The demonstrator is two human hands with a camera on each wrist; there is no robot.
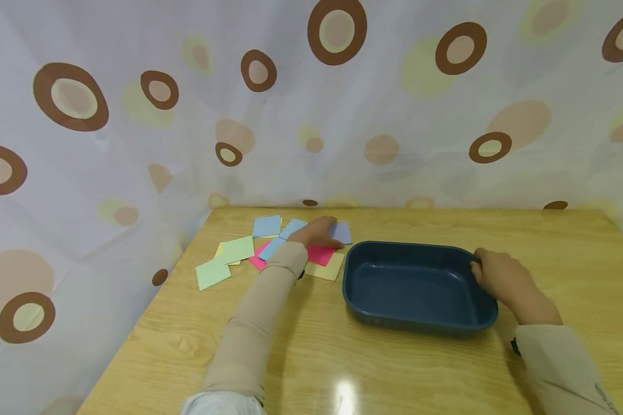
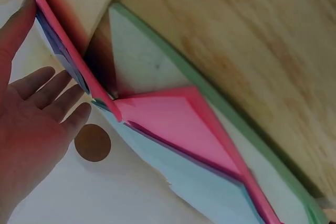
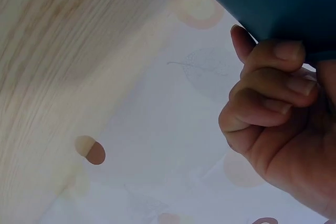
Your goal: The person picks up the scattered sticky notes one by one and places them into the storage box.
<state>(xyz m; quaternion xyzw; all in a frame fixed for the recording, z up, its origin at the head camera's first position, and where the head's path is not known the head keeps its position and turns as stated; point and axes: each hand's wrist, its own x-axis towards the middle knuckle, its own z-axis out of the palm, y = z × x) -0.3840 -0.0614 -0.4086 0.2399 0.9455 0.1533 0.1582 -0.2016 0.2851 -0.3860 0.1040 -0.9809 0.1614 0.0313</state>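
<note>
My left hand [image 1: 315, 231] reaches over scattered paper notes at the back of the table, its fingers spread. Close to its thumb and fingertips lie a purple note [image 1: 341, 233] and a pink note [image 1: 319, 255]. In the left wrist view the thumb touches the edges of pink and purple sheets, while the other fingers are nearly straight. A pale yellow note [image 1: 328, 270] lies just in front. With curled fingers, my right hand [image 1: 505, 282] grips the right end of a dark blue rectangular tub [image 1: 420, 325]. Nothing lies inside the tub.
Further left are blue notes [image 1: 267, 226] and green notes [image 1: 213, 273], some overlapping yellow and pink ones. The wooden table [image 1: 197, 346] meets a white curtain [image 1: 291, 115] with brown ovals at its back and left sides.
</note>
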